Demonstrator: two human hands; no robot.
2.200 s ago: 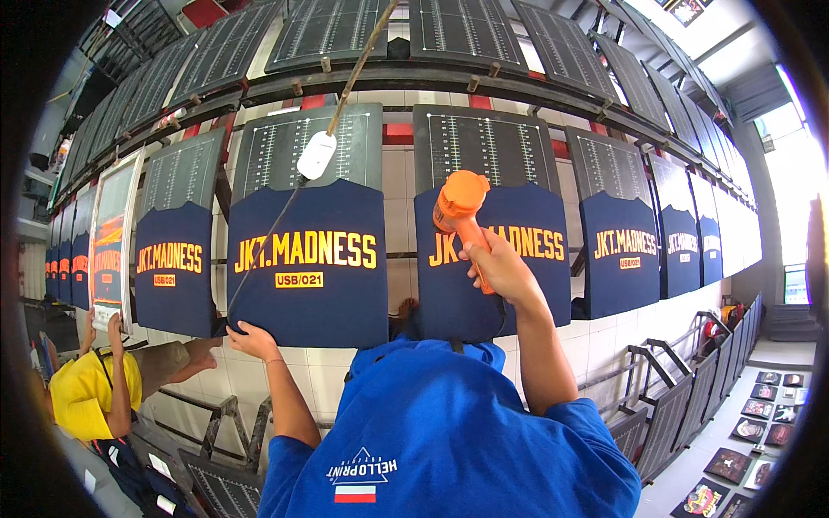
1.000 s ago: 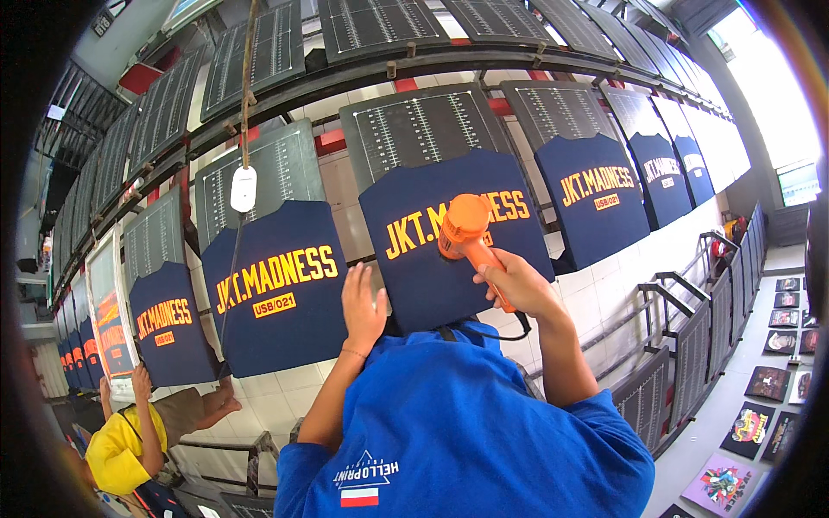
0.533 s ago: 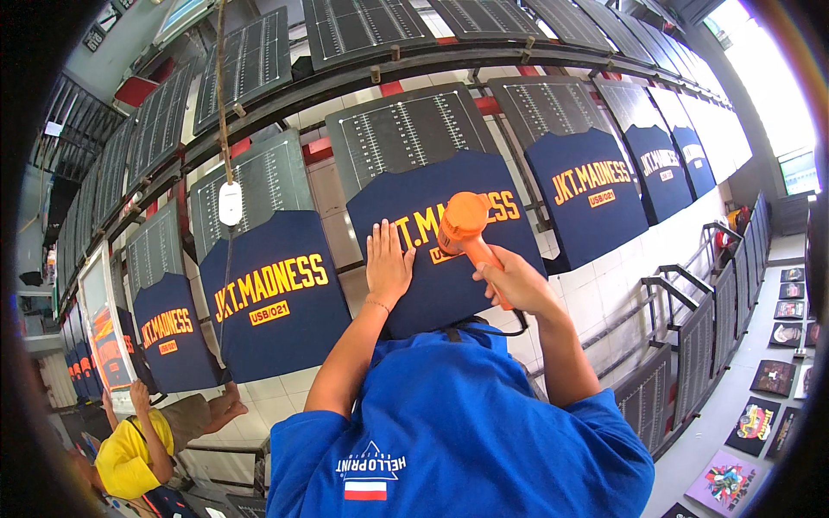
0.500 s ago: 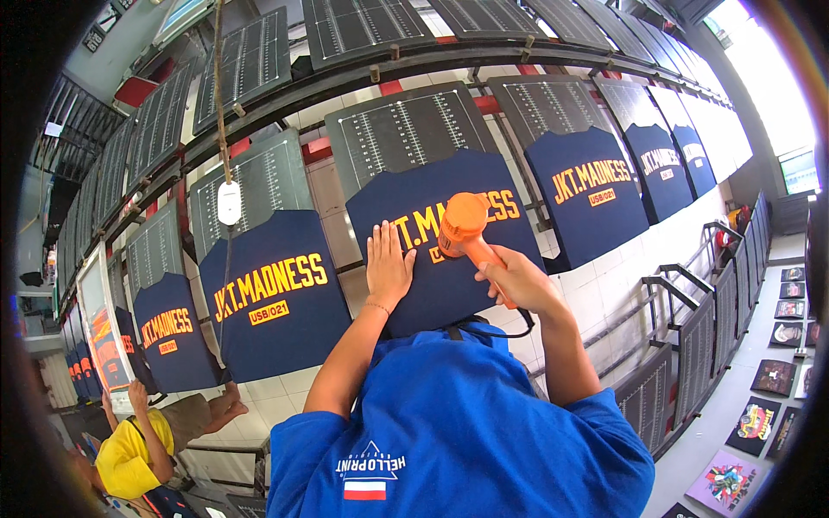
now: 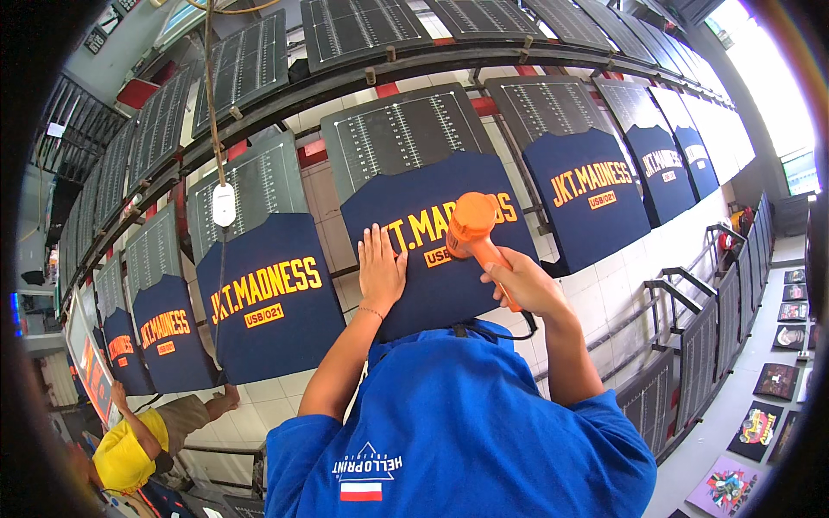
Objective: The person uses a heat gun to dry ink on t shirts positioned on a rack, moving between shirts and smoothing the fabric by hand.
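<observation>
A navy shirt piece [image 5: 406, 308] with yellow-orange lettering lies over a dark ruled board [image 5: 401, 134] in front of me. My left hand [image 5: 381, 272] rests flat on its left part, fingers stretched out, covering the start of the print. The fingers of my right hand [image 5: 528, 283] are wrapped round the handle of an orange hair dryer [image 5: 472, 217]. The dryer's round body is over the right half of the lettering and hides some of it. From the handle a black cord [image 5: 528, 325] hangs down beside my right forearm.
Similar navy printed pieces lie on boards left [image 5: 268, 341] and right [image 5: 587, 226]. A white switch box [image 5: 224, 205] hangs on a cord at left. A co-worker in yellow [image 5: 128, 456] holds a framed screen [image 5: 97, 371] at far left. Metal racks [image 5: 691, 324] stand right.
My right hand and the dryer have shifted a little right across the print. At far left the co-worker's framed screen has moved left, showing more of a printed navy piece.
</observation>
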